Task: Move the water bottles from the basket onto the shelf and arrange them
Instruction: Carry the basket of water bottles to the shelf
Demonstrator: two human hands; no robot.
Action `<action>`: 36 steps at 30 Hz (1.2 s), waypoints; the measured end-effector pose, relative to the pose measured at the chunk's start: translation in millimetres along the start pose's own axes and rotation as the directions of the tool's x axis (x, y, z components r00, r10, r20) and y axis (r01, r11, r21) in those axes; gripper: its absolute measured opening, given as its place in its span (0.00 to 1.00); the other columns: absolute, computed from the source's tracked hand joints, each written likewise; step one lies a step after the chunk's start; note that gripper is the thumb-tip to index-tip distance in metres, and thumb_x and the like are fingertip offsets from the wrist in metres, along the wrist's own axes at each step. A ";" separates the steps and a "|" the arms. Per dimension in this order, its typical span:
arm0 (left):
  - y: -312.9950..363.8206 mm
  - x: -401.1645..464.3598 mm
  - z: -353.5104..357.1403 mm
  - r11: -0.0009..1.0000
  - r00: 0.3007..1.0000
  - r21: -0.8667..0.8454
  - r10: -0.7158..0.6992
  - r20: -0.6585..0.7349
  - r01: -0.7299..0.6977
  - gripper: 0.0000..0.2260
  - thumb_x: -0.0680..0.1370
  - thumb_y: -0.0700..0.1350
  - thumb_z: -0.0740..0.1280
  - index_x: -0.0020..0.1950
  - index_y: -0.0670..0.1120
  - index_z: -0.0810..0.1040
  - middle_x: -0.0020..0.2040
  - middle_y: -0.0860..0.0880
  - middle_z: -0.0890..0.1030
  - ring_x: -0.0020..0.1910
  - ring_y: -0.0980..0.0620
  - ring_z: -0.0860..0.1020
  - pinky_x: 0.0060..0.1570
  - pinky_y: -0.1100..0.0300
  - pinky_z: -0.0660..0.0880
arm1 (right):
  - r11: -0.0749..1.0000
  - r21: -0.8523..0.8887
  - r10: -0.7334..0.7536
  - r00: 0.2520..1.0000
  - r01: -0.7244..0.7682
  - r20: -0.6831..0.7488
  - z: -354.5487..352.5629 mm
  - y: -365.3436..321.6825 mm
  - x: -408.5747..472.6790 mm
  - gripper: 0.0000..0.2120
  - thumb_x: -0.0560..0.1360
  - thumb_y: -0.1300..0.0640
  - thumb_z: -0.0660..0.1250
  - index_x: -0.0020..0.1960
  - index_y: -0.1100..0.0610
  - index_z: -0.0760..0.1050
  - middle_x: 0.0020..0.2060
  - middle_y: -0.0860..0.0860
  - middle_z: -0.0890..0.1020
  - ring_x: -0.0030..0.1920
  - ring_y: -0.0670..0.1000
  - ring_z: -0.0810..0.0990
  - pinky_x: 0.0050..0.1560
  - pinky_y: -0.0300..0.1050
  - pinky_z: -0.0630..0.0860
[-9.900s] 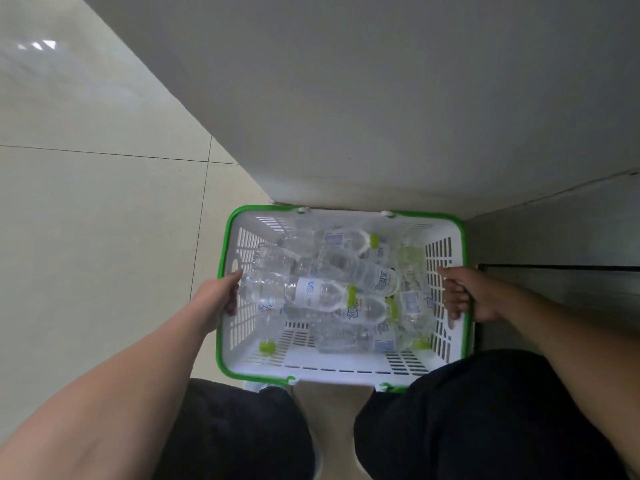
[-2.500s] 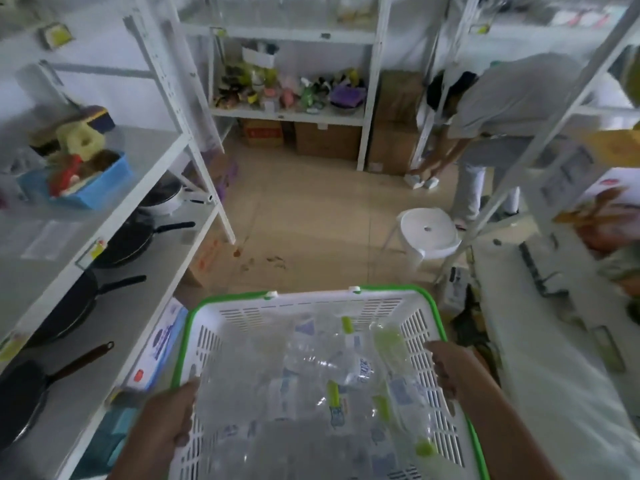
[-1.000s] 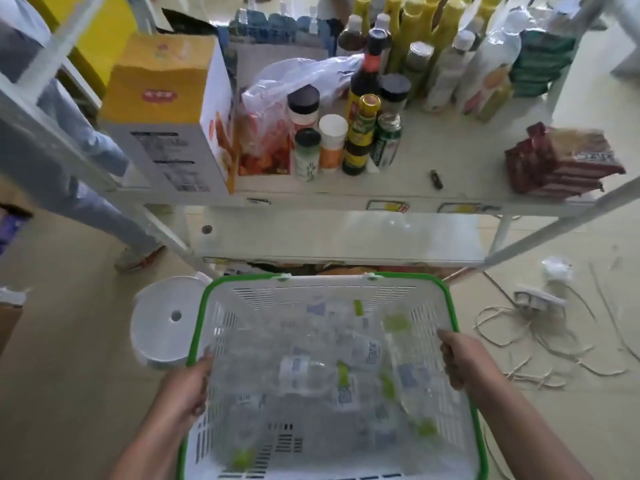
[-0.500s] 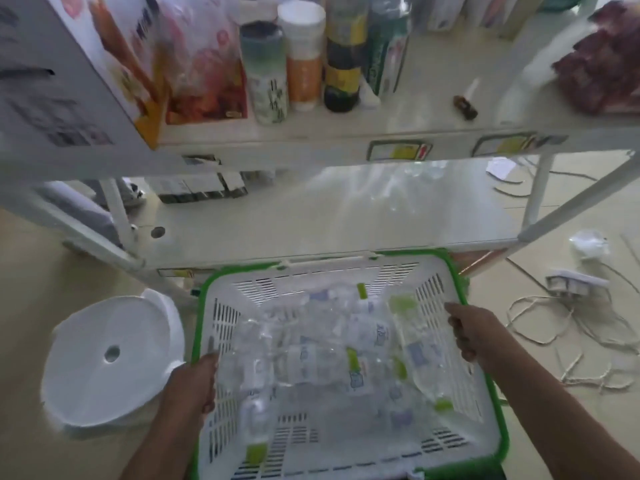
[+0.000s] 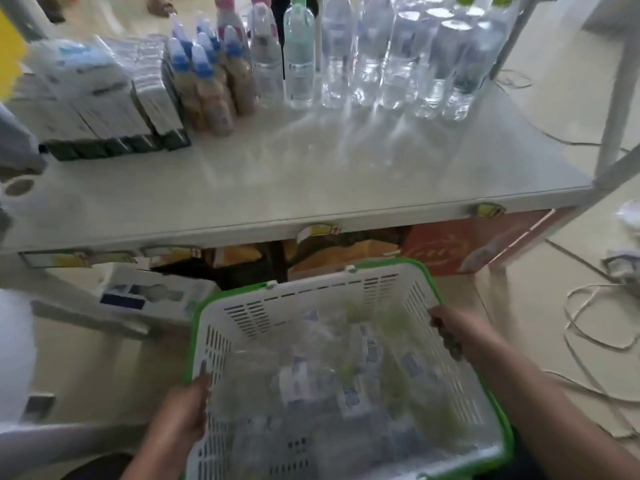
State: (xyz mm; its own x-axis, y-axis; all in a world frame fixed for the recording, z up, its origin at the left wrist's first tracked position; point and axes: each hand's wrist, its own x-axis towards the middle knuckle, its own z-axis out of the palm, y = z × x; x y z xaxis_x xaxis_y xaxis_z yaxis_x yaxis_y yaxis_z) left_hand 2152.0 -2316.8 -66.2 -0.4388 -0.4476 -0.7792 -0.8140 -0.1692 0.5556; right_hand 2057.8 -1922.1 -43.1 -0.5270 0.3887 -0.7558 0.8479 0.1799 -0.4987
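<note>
A white basket [image 5: 311, 303] with a green rim sits low in front of me, blurred by motion. Several small clear water bottles [image 5: 332, 375] with green caps lie jumbled inside it. My left hand [image 5: 183, 410] grips the basket's left wall and my right hand [image 5: 450, 327] grips its right wall. Just beyond the basket stands the white shelf [image 5: 311, 188], with a wide bare stretch along its front. At the shelf's back right stands a group of tall clear water bottles [image 5: 398, 53].
On the shelf's back left stand boxes [image 5: 90, 98] and several brown bottles with blue caps [image 5: 211, 84]. A white upright post [image 5: 620, 88] rises at the shelf's right corner. Cardboard boxes [image 5: 467, 244] sit under the shelf. Loose cords [image 5: 588, 327] lie on the floor at right.
The view has dropped from the upper shelf of sauces and cans to a lower shelf holding water bottles. The basket has stayed gripped by both hands and sits closer to that shelf's front edge.
</note>
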 end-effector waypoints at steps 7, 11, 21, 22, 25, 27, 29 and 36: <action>8.6 7.4 43.0 0.999 0.996 0.040 0.026 0.085 -0.030 0.22 0.82 0.43 0.55 0.32 0.31 0.70 0.14 0.48 0.63 0.13 0.48 0.70 0.16 0.69 0.66 | 0.994 0.003 0.108 0.994 -0.108 0.024 10.9 26.4 46.5 0.14 0.75 0.56 0.61 0.31 0.57 0.67 0.19 0.50 0.61 0.22 0.47 0.58 0.28 0.35 0.56; 7.0 29.1 50.7 0.999 1.000 0.032 -0.024 -0.007 0.024 0.18 0.81 0.44 0.59 0.50 0.27 0.75 0.26 0.36 0.74 0.24 0.41 0.72 0.27 0.62 0.70 | 0.998 -0.009 0.068 0.998 -0.068 -0.003 17.1 31.7 53.5 0.12 0.75 0.58 0.61 0.33 0.57 0.67 0.23 0.52 0.64 0.24 0.48 0.60 0.28 0.38 0.57; 9.7 62.9 61.7 0.982 0.981 0.158 -0.073 -0.181 0.102 0.15 0.76 0.48 0.63 0.37 0.38 0.76 0.28 0.43 0.71 0.25 0.47 0.68 0.31 0.58 0.66 | 1.000 -0.028 0.012 0.998 -0.014 -0.054 18.5 12.7 77.7 0.11 0.73 0.56 0.63 0.34 0.59 0.69 0.25 0.53 0.66 0.23 0.48 0.61 0.28 0.37 0.58; 9.5 65.1 62.7 0.979 0.980 0.171 -0.075 -0.183 0.107 0.14 0.76 0.48 0.63 0.34 0.40 0.74 0.28 0.44 0.70 0.25 0.47 0.67 0.30 0.59 0.66 | 0.999 -0.033 0.004 0.998 -0.006 -0.064 18.7 11.9 79.8 0.11 0.73 0.56 0.63 0.34 0.60 0.69 0.25 0.54 0.67 0.23 0.49 0.62 0.28 0.38 0.58; 6.2 72.1 63.1 0.976 0.986 0.203 -0.046 -0.160 0.078 0.14 0.76 0.46 0.64 0.32 0.42 0.72 0.29 0.43 0.72 0.27 0.46 0.69 0.29 0.59 0.65 | 0.998 -0.056 -0.004 0.995 -0.001 -0.096 20.6 9.4 84.0 0.11 0.71 0.57 0.64 0.32 0.60 0.70 0.24 0.54 0.68 0.23 0.50 0.63 0.28 0.39 0.59; 4.5 71.3 62.2 0.974 0.990 0.226 0.010 -0.144 0.023 0.12 0.76 0.44 0.63 0.33 0.42 0.74 0.30 0.43 0.73 0.29 0.46 0.71 0.29 0.60 0.65 | 0.998 -0.059 -0.007 0.993 0.000 -0.116 21.8 8.7 85.8 0.10 0.70 0.56 0.64 0.34 0.61 0.72 0.26 0.55 0.70 0.24 0.51 0.65 0.27 0.41 0.60; 1.9 72.7 60.8 0.970 0.989 0.242 0.034 -0.143 0.002 0.12 0.76 0.43 0.62 0.32 0.44 0.73 0.30 0.43 0.73 0.29 0.47 0.71 0.28 0.62 0.64 | 0.998 -0.064 -0.015 0.991 0.007 -0.130 22.6 9.8 88.0 0.09 0.69 0.56 0.64 0.36 0.62 0.73 0.28 0.56 0.71 0.25 0.52 0.66 0.28 0.42 0.62; 2.3 69.4 59.7 0.961 0.986 0.274 0.085 -0.145 -0.043 0.11 0.75 0.44 0.63 0.36 0.39 0.77 0.33 0.41 0.76 0.30 0.44 0.73 0.30 0.59 0.68 | 0.989 -0.146 -0.053 0.980 0.025 -0.192 24.0 21.3 105.0 0.21 0.60 0.50 0.63 0.45 0.64 0.79 0.35 0.58 0.78 0.34 0.57 0.75 0.36 0.48 0.70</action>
State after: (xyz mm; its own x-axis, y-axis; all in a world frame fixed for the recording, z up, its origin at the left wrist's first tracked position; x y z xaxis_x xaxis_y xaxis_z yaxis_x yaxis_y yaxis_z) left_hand 2097.0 -2295.9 -136.2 -0.4468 -0.5830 -0.6786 -0.8676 0.0975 0.4876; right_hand 2019.1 -1899.1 -143.3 -0.5503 0.5447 -0.6328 0.8339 0.3198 -0.4499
